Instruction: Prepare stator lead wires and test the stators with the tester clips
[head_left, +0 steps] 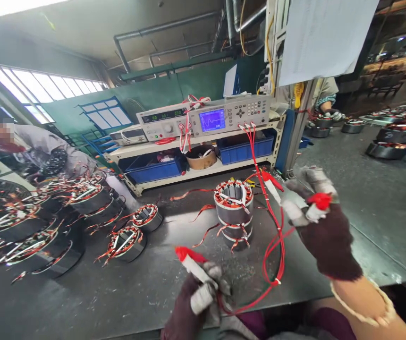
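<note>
My left hand [198,300], in a dark glove with grey fingertips, is closed around a test clip [193,265] with a red jaw cover and white-wrapped handle. The clip's red end points up and left. In my similarly gloved right hand [325,236] is another red-and-white test clip [273,185], held by its white end. A further red and white clip [320,204] rests against the back of its fingers. Red test leads [279,245] loop between the hands. Beyond and between them stand two stacked motor stators [233,212], with loose red-sleeved wires trailing left.
A bench tester [240,115] with a lit blue screen sits on a white shelf [192,177], above blue bins [245,148]. Several stators [54,255] are piled at left, beside a person [50,146]. More stators [389,148] and another person's hand [330,114] appear at right.
</note>
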### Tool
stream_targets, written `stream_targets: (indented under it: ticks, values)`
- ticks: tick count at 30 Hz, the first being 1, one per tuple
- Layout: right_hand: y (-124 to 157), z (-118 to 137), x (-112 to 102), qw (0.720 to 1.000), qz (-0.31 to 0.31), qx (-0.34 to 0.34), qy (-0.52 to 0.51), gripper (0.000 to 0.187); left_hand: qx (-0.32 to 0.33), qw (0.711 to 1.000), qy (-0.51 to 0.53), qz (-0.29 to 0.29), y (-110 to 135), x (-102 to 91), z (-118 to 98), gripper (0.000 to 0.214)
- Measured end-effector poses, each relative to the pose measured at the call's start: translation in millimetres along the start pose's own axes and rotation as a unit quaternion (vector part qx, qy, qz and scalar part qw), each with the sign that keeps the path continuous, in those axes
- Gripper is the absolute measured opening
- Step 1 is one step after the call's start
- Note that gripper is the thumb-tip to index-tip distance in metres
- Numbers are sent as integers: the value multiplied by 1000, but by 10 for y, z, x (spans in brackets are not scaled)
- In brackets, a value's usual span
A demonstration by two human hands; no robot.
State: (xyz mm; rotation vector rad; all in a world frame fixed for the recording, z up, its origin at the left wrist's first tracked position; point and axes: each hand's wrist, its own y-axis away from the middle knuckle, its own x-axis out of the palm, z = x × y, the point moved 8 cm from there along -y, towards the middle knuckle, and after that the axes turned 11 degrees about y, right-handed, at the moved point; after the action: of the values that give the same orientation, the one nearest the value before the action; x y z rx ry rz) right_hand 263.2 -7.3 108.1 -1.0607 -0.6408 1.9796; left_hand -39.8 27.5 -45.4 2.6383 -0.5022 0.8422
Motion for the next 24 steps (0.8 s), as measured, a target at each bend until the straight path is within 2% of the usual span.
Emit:
stream_targets:
  ticks: [2, 4, 6, 9, 11, 14, 17, 21, 24]
  values:
    - [-37, -275, 195, 997, 12, 62, 44, 69, -65, 996, 1, 57, 131, 155, 276, 46]
    - [-109, -409, 500, 991, 70, 64, 98, 69, -116, 986, -4, 120, 225, 392, 453, 42]
    - [-190, -488, 719, 986, 105, 57, 118, 68, -134, 976, -13, 172, 260, 618, 513, 42]
    - [-217, -599, 751, 984, 105, 54, 132, 64, -133, 971, -7, 200, 236, 766, 494, 41]
    - [-105, -694, 644, 984, 99, 45, 142, 60, -127, 975, 10, 179, 200, 698, 477, 41]
    - [210, -888, 507, 978, 115, 41, 171, 54, -104, 989, 22, 101, 137, 430, 476, 45]
    - [461, -986, 535, 969, 147, 31, 195, 50, -83, 996, 4, 38, 94, 218, 501, 56]
    - [437, -873, 659, 973, 133, -4, 191, 52, -77, 996, -5, 42, 66, 238, 525, 64]
    - [360, -817, 667, 976, 121, -13, 182, 55, -69, 997, -3, 34, 72, 264, 495, 63]
